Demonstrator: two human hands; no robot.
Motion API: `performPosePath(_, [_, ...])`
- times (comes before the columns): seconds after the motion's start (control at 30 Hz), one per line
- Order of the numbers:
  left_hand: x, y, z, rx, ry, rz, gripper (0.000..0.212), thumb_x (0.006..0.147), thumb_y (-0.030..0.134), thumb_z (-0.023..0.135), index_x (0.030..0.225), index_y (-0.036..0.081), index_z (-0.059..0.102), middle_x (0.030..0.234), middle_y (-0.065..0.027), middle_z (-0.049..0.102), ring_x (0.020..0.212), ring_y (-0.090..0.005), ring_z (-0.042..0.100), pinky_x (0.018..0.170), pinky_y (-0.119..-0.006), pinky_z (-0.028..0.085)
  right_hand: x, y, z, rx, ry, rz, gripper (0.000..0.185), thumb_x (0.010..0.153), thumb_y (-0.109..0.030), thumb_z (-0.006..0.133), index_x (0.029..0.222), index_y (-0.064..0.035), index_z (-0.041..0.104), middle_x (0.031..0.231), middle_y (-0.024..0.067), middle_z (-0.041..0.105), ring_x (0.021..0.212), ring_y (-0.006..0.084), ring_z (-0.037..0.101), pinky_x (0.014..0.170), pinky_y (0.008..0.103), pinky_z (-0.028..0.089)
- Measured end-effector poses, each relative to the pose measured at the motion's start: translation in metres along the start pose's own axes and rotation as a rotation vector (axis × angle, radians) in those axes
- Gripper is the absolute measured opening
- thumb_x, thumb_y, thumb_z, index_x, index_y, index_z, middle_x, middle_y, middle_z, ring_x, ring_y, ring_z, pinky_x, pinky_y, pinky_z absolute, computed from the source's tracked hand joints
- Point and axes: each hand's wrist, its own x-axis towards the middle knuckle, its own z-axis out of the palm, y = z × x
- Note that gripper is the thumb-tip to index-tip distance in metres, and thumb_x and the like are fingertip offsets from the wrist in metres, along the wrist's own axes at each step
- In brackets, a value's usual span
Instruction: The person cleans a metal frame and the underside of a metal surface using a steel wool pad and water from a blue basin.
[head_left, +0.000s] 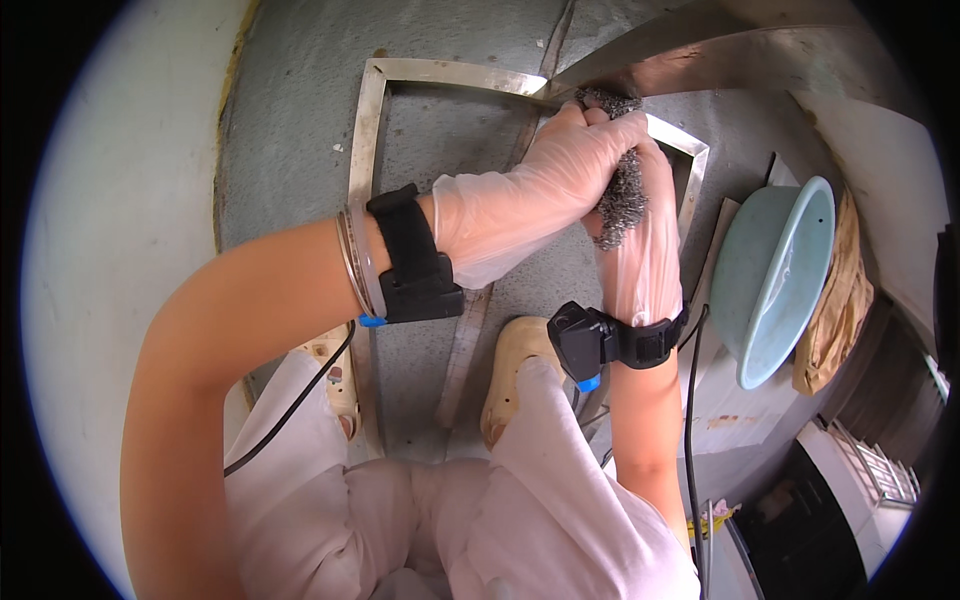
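Observation:
Both my hands wear thin clear plastic gloves and meet at the upper middle of the view. Between them they grip grey steel wool (622, 196), a tangled scouring mass that sticks out above and below the fingers. My left hand (566, 161) reaches across from the left, with its fingertips at the upper part of the wool. My right hand (649, 184) is pressed against it on the right side, partly hidden. Beneath and behind the hands lies a metal frame (366, 127) with mitred corners. Black straps with small devices sit on both wrists.
A pale blue plastic basin (724, 262) stands tilted at the right, beside a crumpled brown cloth (836, 315). A curved metal sheet (720, 64) crosses the top right. My feet in cream clogs (517, 352) stand on the grey floor. A black cable (691, 450) runs down the right.

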Motion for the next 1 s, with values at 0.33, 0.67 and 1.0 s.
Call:
performPosePath(0.33, [0.004,-0.002,-0.005,0.156,0.011,0.008,0.045,0.077,0.034,0.069,0.096,-0.003,0.052,0.088,-0.0098,0.056,0.081,-0.0174,0.056,0.073,-0.03,0.045,0.008,-0.002,0.002,0.245,0.167,0.279,0.034,0.092,-0.015,0.049,0.124,-0.0034,0.05,0.102,0.0079,0.059,0.088,0.0125,0.058,0.067,0.0227,0.047])
performPosePath(0.67, [0.001,0.002,-0.008,0.056,-0.004,-0.039,0.044,0.078,0.034,0.069,0.097,-0.002,0.052,0.092,-0.0111,0.056,0.088,-0.0183,0.054,0.08,-0.03,0.043,0.01,-0.003,0.009,0.289,0.173,0.312,0.033,0.092,-0.016,0.048,0.121,-0.0024,0.051,0.1,0.0088,0.06,0.087,0.014,0.059,0.067,0.0242,0.048])
performPosePath(1.0, [0.0,0.003,-0.009,0.096,0.046,-0.033,0.039,0.08,0.03,0.067,0.099,0.0,0.05,0.086,-0.0069,0.055,0.073,-0.0145,0.056,0.059,-0.029,0.046,0.013,-0.004,0.014,0.348,0.176,0.338,0.031,0.091,-0.017,0.048,0.118,-0.0015,0.052,0.099,0.0097,0.06,0.086,0.0154,0.06,0.068,0.0256,0.049])
